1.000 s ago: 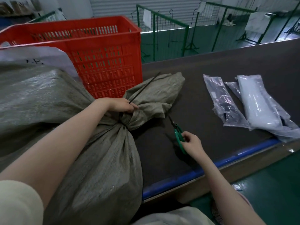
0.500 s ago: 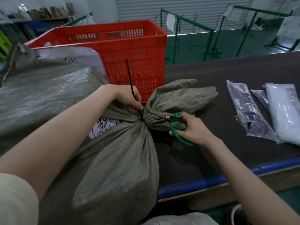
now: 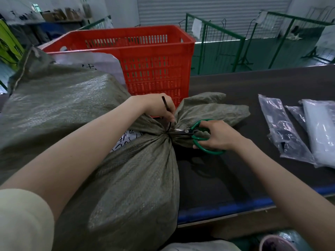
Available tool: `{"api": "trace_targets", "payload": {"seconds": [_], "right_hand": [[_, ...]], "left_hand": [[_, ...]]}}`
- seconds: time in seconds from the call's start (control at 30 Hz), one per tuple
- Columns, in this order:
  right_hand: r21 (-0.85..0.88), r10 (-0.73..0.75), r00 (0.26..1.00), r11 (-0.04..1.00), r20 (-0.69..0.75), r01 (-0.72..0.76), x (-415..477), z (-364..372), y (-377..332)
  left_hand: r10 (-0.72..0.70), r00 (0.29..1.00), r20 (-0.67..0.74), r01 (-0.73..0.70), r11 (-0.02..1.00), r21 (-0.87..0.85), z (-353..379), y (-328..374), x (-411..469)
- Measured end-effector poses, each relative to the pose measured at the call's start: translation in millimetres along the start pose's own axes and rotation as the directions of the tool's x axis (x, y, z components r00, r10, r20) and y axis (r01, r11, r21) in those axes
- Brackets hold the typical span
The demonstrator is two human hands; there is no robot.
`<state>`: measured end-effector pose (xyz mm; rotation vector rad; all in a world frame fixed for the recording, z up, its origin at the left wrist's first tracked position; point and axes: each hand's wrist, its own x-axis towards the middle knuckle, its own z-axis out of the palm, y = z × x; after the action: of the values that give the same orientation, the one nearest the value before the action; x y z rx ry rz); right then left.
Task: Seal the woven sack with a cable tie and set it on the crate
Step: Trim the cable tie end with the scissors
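Note:
A full grey-green woven sack (image 3: 126,178) lies on the dark table, its neck gathered tight at the centre. A black cable tie (image 3: 167,113) circles the neck, and its loose tail sticks up. My left hand (image 3: 159,107) pinches that tail just above the neck. My right hand (image 3: 215,135) grips green-handled scissors (image 3: 197,140), whose blades point left and meet the tie at the neck. The red plastic crate (image 3: 154,69) stands right behind the sack's neck.
Another grey sack (image 3: 54,98) and a white bag (image 3: 94,64) lie at the left beside the crate. Clear plastic packets (image 3: 290,131) rest on the dark table (image 3: 253,91) at right. The table's blue front edge (image 3: 226,209) runs below. Green wire fences stand behind.
My right hand picked the scissors up from the table and brought them left to the sack's neck. My left hand turned the tie's tail upright and now holds it lower down.

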<state>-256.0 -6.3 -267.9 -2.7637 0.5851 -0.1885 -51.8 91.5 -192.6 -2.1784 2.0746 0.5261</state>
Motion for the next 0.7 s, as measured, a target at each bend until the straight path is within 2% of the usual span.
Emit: {"api": "trace_targets", "payload": {"seconds": [0.23, 0.5, 0.7], "right_hand": [[0.062, 0.009, 0.999, 0.998, 0.038, -0.011, 5, 2, 7], [0.05, -0.007, 0.999, 0.999, -0.031, 0.009, 12, 9, 7], [-0.079, 0.032, 0.995, 0.996, -0.097, -0.04, 9, 26, 3]], "left_hand": [[0.069, 0.997, -0.041, -0.067, 0.997, 0.046, 1, -5, 0], [0.107, 0.993, -0.044, -0.105, 0.993, 0.045, 3, -4, 6], [0.108, 0.992, -0.07, -0.107, 0.994, 0.025, 3, -9, 6]]}}
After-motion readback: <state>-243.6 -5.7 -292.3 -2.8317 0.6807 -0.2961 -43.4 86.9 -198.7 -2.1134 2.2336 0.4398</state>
